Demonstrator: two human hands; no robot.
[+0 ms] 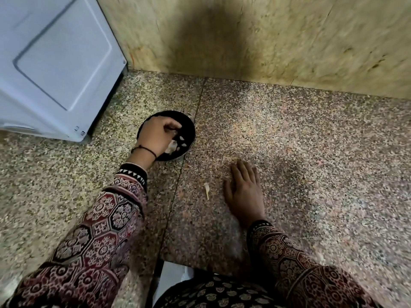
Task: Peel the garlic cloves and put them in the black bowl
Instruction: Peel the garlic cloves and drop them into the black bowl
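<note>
While peeled cloves (181, 142) lie in the bowl (189, 127) at ten o'clock on the tabletop (289, 141), the left hand (155, 136) hangs directly over them, fingers (171, 126) curled down; whether they pinch the whitish bit (171, 147) under the palm I cannot tell; the right hand (244, 192) rests flat, fingers straight, at four o'clock of the bowl; a peel scrap (206, 190) lies at its nine o'clock, long axis toward twelve.

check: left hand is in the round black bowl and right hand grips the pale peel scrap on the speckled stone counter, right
No: in the head view the right hand lies flat on the speckled stone counter, the pale peel scrap untouched beside it. Rest is right.
</note>
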